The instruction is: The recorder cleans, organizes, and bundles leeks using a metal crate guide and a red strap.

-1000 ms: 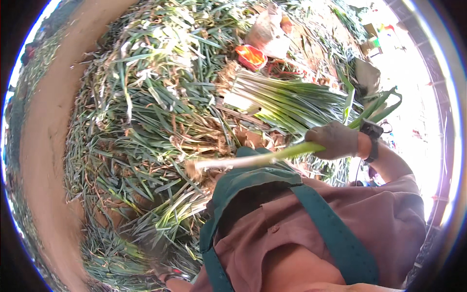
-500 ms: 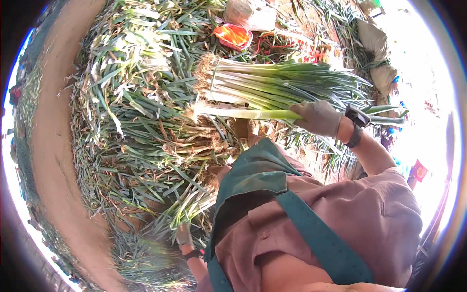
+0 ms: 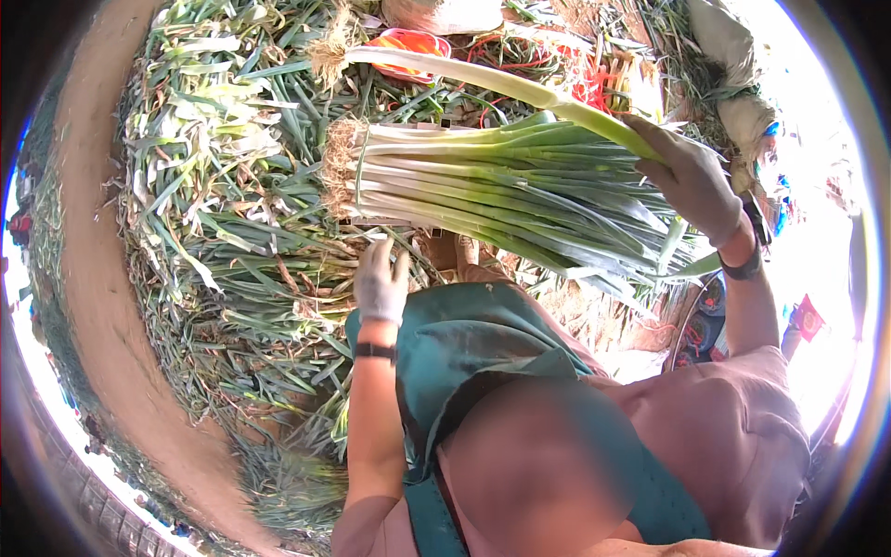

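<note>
My right hand (image 3: 694, 188), in a grey glove, is closed round the green leaves of a single leek (image 3: 483, 82). This leek stretches leftward above the far side of a bundle of leeks (image 3: 464, 176), its roots pointing left. The bundle lies crosswise in front of me, white stems and roots to the left, green leaves to the right. A thin green strand passes over its stems near the roots. My left hand (image 3: 380, 286), also gloved, is just short of the bundle's root end with its fingers apart and nothing in them.
Loose leeks (image 3: 260, 232) and leaf scraps pile up on the left, beside a bare dirt path (image 3: 111, 306). Beyond the bundle are an orange and red basket (image 3: 408, 45), red strings (image 3: 594, 84) and a pale sack (image 3: 444, 13). More sacks (image 3: 724, 42) stand at the far right.
The single leek in my right hand has gone from the bundle's near side to its far side. My left hand has come up from the leeks at lower left to near the bundle's roots.
</note>
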`<state>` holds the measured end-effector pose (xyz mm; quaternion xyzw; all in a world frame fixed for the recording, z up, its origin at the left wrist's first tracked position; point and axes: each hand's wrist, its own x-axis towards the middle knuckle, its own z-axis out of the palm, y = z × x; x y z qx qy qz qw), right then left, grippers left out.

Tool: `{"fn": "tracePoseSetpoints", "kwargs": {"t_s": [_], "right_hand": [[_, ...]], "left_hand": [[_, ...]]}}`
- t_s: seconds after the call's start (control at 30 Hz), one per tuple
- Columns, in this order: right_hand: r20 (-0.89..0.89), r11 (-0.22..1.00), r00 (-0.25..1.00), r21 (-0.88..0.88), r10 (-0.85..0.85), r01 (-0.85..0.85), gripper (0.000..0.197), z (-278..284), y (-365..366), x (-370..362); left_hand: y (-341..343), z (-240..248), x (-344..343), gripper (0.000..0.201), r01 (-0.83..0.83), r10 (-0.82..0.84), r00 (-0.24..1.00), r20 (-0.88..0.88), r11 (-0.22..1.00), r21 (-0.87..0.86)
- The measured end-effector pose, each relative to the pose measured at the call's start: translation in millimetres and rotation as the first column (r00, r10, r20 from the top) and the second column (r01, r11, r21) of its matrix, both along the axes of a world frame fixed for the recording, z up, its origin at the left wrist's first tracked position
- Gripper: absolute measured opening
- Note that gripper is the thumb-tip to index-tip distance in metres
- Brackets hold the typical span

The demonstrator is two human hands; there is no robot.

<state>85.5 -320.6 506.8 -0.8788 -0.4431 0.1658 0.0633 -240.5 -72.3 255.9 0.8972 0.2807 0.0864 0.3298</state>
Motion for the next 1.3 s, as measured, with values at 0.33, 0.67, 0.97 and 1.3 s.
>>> {"fn": "tracePoseSetpoints", "kwargs": {"t_s": [0.33, 0.67, 0.97, 1.3], "right_hand": [[0.174, 0.958, 0.985, -0.279, -0.018, 0.067, 0.062, -43.5, -1.8, 25.9], [0.049, 0.934, 0.997, -0.348, -0.061, 0.074, 0.065, -98.8, 25.8, 36.9], [-0.166, 0.874, 0.985, -0.484, -0.039, -0.046, 0.063, -114.2, 69.1, 62.0], [-0.353, 0.914, 0.927, -0.320, 0.129, -0.249, 0.051, -241.5, 83.8, 84.7]], "left_hand": [[-1.7, -158.1, 178.2, 0.063, 0.234, -0.243, 0.969, 0.034, 0.957, 0.171], [-23.2, -195.9, 187.8, 0.074, 0.344, -0.342, 0.939, -0.046, 0.938, 0.048], [-30.6, -195.6, 177.1, 0.057, 0.262, -0.259, 0.964, 0.051, 0.964, -0.044], [-33.7, -199.6, 172.6, 0.054, 0.231, -0.224, 0.968, 0.113, 0.971, -0.055]]}}
